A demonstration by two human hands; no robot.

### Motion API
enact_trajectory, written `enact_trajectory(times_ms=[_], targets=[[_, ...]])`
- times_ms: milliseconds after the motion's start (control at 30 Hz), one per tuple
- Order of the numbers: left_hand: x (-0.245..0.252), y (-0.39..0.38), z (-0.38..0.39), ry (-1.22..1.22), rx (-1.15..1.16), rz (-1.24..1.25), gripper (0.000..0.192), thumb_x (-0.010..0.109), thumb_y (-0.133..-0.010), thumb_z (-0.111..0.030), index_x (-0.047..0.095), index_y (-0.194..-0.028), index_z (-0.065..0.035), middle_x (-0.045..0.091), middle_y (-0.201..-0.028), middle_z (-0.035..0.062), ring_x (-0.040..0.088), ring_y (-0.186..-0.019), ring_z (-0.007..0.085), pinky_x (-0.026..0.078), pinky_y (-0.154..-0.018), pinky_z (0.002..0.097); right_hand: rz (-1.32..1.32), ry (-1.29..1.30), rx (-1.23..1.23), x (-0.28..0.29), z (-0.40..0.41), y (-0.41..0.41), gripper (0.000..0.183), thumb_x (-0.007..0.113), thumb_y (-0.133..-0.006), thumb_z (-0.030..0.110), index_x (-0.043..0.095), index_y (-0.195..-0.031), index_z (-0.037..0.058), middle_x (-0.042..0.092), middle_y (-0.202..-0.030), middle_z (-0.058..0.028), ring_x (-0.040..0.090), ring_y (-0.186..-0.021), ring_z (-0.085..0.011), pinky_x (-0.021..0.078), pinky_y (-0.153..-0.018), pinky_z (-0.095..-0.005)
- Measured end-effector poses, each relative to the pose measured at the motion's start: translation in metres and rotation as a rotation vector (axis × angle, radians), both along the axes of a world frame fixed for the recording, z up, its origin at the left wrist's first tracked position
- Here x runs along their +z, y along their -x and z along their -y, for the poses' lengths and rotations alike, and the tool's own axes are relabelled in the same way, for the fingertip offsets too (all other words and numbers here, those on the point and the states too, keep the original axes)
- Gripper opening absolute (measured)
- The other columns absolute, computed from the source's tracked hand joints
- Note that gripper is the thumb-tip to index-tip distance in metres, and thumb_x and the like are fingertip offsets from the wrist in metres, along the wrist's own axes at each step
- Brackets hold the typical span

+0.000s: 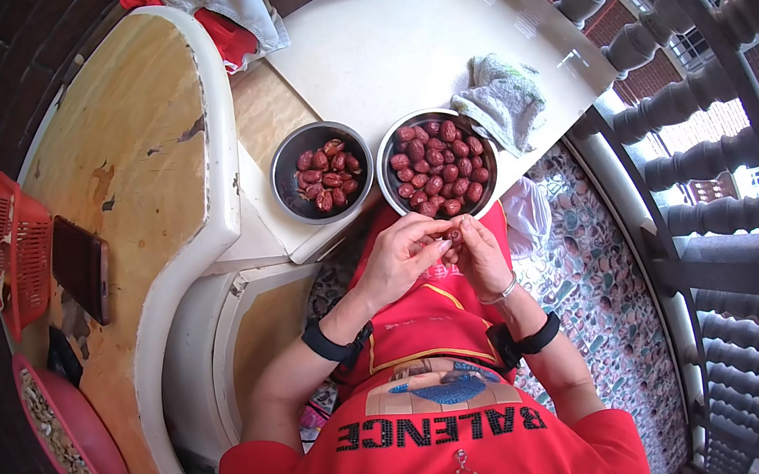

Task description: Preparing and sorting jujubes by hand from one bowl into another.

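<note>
A single dried red date (454, 235) is pinched between my two hands, just below the rim of a fuller bowl. My left hand (394, 258) grips it with thumb and fingertips from the left, while my right hand (481, 258) holds its right side. Fingers partly cover the date. Beyond them, a metal bowl (388, 194) of whole red dates (438, 161) rests at the table's near edge, over my lap. To its left stands a smaller, darker metal bowl (285, 203) with fewer dates (330, 174), some of which look split open.
A grey cloth (503, 98) lies on the white tabletop (363, 38) beside the fuller bowl. On the worn wooden surface (138, 126) at left are a red plastic basket (25, 256), a phone (81, 269) and a pink basin (96, 445) holding pale pieces. A balustrade (703, 163) runs along the right.
</note>
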State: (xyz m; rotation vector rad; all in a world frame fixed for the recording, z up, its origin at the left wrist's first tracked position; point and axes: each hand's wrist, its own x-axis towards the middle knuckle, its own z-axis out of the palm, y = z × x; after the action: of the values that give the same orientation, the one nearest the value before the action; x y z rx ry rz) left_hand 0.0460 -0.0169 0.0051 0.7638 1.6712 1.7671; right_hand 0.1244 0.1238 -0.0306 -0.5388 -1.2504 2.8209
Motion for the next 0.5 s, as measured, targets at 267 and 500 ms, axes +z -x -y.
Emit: enact_trajectory(times_ms=[267,500], targets=[[-0.0013,-0.0010,-0.0015,-0.011,0.008,-0.021,0.021,0.053,-0.081,0.002,0.055,-0.102,0.0062,0.050,-0.097,0.0075,0.058,-0.082,0.0133,0.051,-0.068,0.0237,0.005,-0.089,0.016,-0.0063,-0.0002,-0.0004,0.024,0.046,-0.089,0.029,0.050,-0.091,0.0059,0.051,-0.074,0.0008,0.049,-0.063,-0.0064,0.0418,-0.057,-0.0194],[0.0008,-0.0047,-0.0047,0.019,0.066,-0.084,0.017,0.054,-0.078,0.005,0.056,-0.095,0.0069,0.052,-0.093,0.0076,0.059,-0.077,0.0125,0.051,-0.063,0.0229,0.011,-0.105,-0.030,-0.0017,0.0035,-0.0006,0.019,0.047,-0.089,0.025,0.048,-0.093,0.0062,0.051,-0.074,-0.0002,0.049,-0.063,-0.0068,0.0424,-0.056,-0.0197]])
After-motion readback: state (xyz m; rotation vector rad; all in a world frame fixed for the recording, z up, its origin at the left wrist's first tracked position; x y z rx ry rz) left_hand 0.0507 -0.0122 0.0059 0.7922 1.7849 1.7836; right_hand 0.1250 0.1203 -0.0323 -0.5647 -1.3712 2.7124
